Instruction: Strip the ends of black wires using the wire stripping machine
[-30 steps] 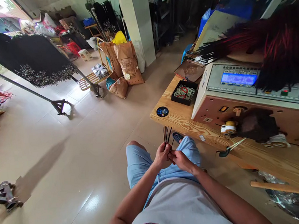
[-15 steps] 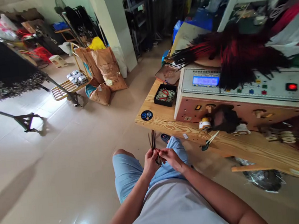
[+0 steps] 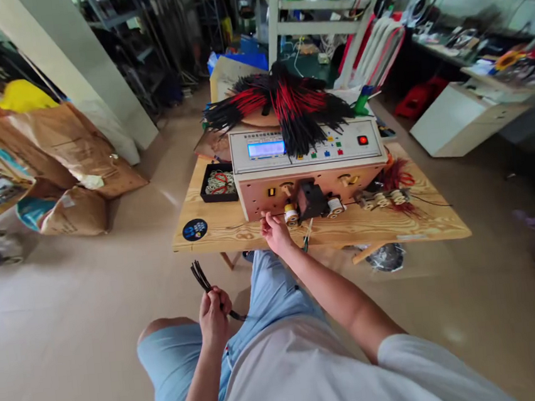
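While the left hand [image 3: 215, 316] is clamping a small bunch of black wires [image 3: 200, 276] well off the machine [image 3: 305, 153], the open right hand [image 3: 275, 234] is hovering just beside it, and a big red-and-black wire heap [image 3: 297, 112] is lying on top.

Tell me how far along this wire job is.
Done-looking: a large bundle of red and black wires lies on the control-panel machine. In hand: the left hand grips a small bunch of black wires. Left: the right hand reaches the machine's front beside a spool that looks wound with wire.
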The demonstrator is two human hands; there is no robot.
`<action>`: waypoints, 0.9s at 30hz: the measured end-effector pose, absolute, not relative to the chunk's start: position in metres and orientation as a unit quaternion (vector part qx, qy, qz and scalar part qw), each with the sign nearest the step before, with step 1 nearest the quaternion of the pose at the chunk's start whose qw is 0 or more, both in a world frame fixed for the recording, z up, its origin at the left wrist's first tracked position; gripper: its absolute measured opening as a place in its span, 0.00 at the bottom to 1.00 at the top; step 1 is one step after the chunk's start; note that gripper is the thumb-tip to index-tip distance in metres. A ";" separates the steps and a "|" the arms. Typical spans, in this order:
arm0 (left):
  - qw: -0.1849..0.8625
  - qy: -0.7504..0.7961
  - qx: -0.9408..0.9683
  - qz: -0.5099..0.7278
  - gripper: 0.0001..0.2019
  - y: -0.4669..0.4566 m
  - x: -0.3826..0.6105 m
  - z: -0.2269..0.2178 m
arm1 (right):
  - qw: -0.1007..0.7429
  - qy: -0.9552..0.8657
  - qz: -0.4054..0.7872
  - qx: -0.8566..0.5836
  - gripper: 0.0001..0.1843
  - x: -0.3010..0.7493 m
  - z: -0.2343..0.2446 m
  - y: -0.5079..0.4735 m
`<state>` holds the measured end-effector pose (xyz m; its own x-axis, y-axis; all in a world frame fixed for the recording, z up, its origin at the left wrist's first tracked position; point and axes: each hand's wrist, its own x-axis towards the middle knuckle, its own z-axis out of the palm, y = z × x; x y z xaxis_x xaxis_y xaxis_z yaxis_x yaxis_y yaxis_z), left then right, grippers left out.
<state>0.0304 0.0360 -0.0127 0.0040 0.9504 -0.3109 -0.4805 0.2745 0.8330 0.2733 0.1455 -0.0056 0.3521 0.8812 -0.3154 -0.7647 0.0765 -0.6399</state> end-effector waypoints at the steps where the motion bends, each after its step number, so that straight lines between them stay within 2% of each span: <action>1: 0.662 0.449 0.263 0.539 0.17 0.036 0.031 -0.012 | 0.731 -0.079 0.560 -0.383 0.19 0.272 -0.006 0.146; 9: 0.683 0.461 0.269 0.498 0.16 0.037 0.028 -0.016 | 0.730 -0.090 0.534 -0.417 0.22 0.272 -0.010 0.148; 13: 0.672 0.469 0.279 0.501 0.17 0.039 0.029 -0.018 | 0.694 -0.133 0.540 -0.458 0.24 0.255 -0.020 0.139; 16: 0.641 0.482 0.296 0.519 0.18 0.044 0.031 -0.018 | 0.632 -0.210 0.571 -0.480 0.27 0.230 -0.035 0.117; 19: 0.600 0.506 0.324 0.529 0.19 0.048 0.033 -0.016 | 0.517 -0.327 0.634 -0.473 0.30 0.198 -0.051 0.082; 22: 0.586 0.526 0.357 0.502 0.20 0.049 0.036 -0.012 | 0.413 -0.435 0.657 -0.456 0.28 0.173 -0.057 0.047; 27: 0.624 0.527 0.360 0.451 0.23 0.043 0.040 -0.012 | 0.383 -0.510 0.627 -0.448 0.24 0.160 -0.054 0.024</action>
<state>0.0398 0.0430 -0.0123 0.0385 0.9422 -0.3329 -0.1846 0.3342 0.9243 0.1601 0.0241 -0.0540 -0.3062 0.9366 -0.1705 -0.0233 -0.1864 -0.9822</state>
